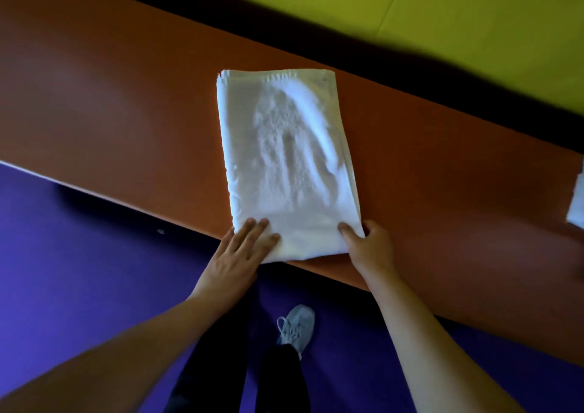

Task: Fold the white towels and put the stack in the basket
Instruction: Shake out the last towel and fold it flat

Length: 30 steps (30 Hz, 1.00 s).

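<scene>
The left hand (pixel 240 249) lies flat, fingers straight and slightly spread, pressing the near left corner of the folded white towel (pixel 284 159). To its right, the right hand (pixel 368 245) pinches the towel's near right corner, thumb on top and the fingers curled at the edge. The towel stretches away from both grips across the orange table (pixel 110 96), its near end at the table's edge. Below the hands, a grey shoe (pixel 297 325) stands on the purple floor (pixel 79 254). Far right of the right hand, another white cloth (pixel 576 204) is cut by the frame. Faint marks at the towel's far edge are too blurred to read.
</scene>
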Each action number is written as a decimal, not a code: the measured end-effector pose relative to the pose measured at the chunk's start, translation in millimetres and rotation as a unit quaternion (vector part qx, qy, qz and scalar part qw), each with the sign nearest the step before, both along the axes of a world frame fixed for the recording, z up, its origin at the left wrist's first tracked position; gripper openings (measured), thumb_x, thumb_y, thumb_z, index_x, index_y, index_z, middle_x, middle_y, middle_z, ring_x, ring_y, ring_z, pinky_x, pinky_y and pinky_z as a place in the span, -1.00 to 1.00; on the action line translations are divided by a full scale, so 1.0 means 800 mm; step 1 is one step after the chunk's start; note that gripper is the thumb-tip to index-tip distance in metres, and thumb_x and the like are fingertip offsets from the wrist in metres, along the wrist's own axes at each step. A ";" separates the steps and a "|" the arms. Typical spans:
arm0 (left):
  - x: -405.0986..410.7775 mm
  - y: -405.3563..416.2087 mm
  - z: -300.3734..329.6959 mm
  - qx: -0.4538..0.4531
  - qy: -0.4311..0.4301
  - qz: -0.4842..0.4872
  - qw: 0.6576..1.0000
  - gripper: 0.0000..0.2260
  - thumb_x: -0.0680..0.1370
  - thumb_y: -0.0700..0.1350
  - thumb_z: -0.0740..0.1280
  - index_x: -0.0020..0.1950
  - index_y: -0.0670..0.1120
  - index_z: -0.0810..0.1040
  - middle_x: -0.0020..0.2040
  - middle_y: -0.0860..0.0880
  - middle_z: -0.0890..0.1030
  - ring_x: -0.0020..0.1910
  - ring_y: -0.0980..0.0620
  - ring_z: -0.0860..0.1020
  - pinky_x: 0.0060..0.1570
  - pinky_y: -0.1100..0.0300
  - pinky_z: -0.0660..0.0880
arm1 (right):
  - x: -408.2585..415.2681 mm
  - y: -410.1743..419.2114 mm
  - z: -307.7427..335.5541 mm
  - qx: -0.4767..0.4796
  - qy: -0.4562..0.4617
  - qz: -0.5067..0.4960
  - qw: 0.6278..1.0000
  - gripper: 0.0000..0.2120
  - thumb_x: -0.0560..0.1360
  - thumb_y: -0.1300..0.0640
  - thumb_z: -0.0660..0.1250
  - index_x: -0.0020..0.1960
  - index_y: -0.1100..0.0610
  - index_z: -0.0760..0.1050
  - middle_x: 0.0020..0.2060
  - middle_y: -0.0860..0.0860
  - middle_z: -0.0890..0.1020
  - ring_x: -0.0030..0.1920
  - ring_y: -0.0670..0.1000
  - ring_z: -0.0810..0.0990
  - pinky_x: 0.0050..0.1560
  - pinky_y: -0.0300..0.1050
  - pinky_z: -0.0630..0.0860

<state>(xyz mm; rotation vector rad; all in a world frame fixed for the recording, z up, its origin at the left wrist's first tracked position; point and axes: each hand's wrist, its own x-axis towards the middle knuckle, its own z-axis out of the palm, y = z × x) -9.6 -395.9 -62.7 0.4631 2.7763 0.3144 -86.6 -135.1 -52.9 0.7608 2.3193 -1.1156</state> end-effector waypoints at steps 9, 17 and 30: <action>0.019 0.016 0.060 0.215 0.043 0.270 0.938 -0.75 0.45 -0.11 0.39 0.08 -0.06 0.45 -0.17 0.09 0.59 -0.04 0.07 0.47 0.11 -0.05 0.51 | 0.059 0.029 0.052 -0.263 0.074 -0.001 0.962 -0.50 0.59 0.26 0.35 0.34 -0.27 0.50 0.22 -0.23 0.63 0.21 -0.19 0.61 0.12 -0.23 0.60; -0.020 -0.005 0.113 0.302 0.036 0.359 0.882 -0.84 0.49 0.05 0.23 0.04 0.21 0.34 -0.39 0.14 0.50 -0.42 0.14 0.47 -0.44 0.41 0.36 | 0.043 0.060 0.100 -0.341 0.036 -0.021 0.939 -0.43 0.41 -0.41 0.38 0.02 0.09 0.69 -0.28 0.08 0.58 -0.34 0.02 0.51 -0.35 -0.16 0.46; -0.173 -0.043 0.079 0.349 0.034 0.420 0.837 -0.91 0.63 0.12 0.26 0.09 0.25 0.35 -0.21 -0.19 0.59 -0.38 0.17 0.47 -0.44 0.33 0.36 | -0.114 -0.021 0.089 -0.048 0.138 0.110 0.983 -0.80 0.62 -0.04 0.30 0.17 0.04 0.51 0.04 -0.01 0.61 0.00 0.00 0.60 -0.20 -0.21 0.42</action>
